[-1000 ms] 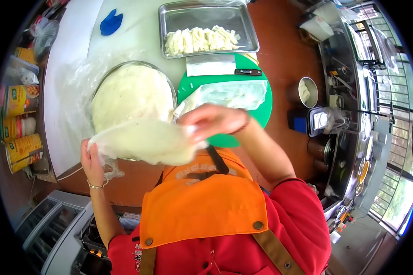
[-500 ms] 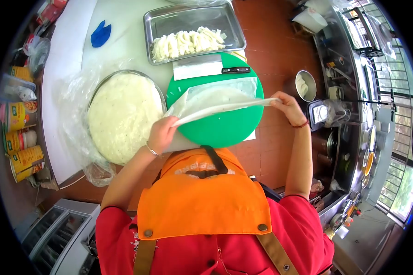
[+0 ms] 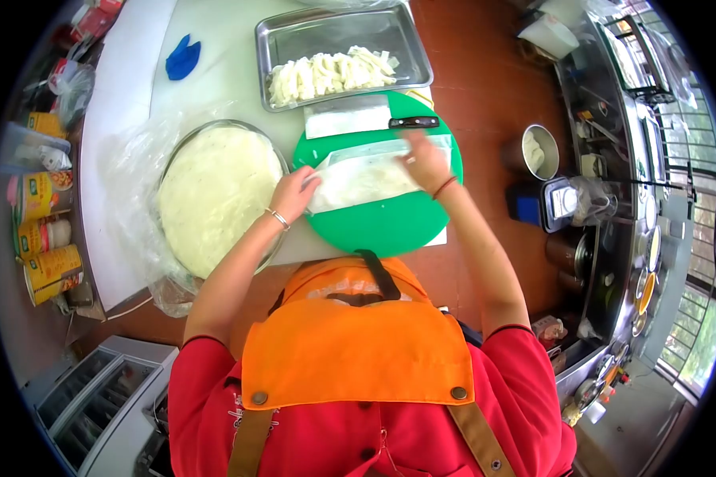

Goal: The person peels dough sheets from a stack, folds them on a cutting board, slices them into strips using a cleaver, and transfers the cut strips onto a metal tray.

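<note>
Folded pale sheet (image 3: 362, 176) lies on the round green cutting board (image 3: 382, 226), in front of me, longer than wide. Its long axis runs crosswise to my body, the right end slightly farther off than the left.

Left grip (image 3: 294, 193): thumb and fingers together, clamped on the sheet's left end; the sheet extends rightward from it. Right grip (image 3: 426, 163): over the sheet's right half, motion-blurred; I cannot tell whether the fingers are closed, nor whether they touch the surface. So the left is nearer the left end, the right nearer the right end, with the middle stretch between them.

Just beyond the sheet, on the same board: cleaver (image 3: 350, 115), nearly parallel to it, blade left, dark handle right. Farther off, metal tray (image 3: 410, 48) with pale cut strips (image 3: 330, 75). Left of the board, on the counter (image 3: 215, 48): a broad pale round (image 3: 219, 199) in a round metal pan.
</note>
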`<state>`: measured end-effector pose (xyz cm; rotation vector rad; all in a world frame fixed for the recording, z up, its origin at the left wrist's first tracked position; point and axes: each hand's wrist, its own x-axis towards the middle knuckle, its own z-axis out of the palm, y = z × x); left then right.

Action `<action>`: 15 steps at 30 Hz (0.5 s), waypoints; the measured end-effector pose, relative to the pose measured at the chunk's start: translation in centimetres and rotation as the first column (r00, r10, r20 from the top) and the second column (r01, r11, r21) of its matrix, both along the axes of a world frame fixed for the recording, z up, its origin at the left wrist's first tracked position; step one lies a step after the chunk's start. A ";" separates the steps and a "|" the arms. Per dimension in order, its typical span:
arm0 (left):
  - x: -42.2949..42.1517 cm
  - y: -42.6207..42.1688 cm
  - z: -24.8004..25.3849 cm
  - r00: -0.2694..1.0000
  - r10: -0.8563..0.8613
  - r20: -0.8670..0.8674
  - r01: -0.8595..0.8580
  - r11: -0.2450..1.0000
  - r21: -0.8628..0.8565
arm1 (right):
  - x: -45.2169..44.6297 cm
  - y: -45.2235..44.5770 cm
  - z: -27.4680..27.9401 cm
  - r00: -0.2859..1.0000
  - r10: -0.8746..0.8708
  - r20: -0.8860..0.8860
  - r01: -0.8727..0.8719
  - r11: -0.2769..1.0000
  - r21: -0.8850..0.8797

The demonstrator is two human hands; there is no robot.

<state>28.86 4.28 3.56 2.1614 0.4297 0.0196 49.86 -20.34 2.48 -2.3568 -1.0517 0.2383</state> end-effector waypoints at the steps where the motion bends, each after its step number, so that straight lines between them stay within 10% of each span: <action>1: 0.2 -0.4 0.4 1.000 0.009 0.014 -0.008 0.999 -0.042 | -2.7 2.7 2.5 0.956 0.098 -0.277 -0.065 0.990 0.127; 5: -0.1 -1.8 4.5 0.999 0.021 -0.039 -0.032 0.956 -0.292 | -7.4 8.4 4.2 0.630 0.320 -0.707 -0.283 0.943 0.175; 10: -5.0 -2.0 -0.6 0.995 -0.067 0.069 0.031 0.905 0.424 | -7.1 6.3 1.8 0.689 0.291 -0.663 -0.154 0.954 0.259; 15: -4.5 -4.1 -2.4 0.991 -0.097 -0.088 0.131 0.734 0.666 | -7.8 4.6 4.3 0.744 0.320 -0.587 -0.180 0.942 0.285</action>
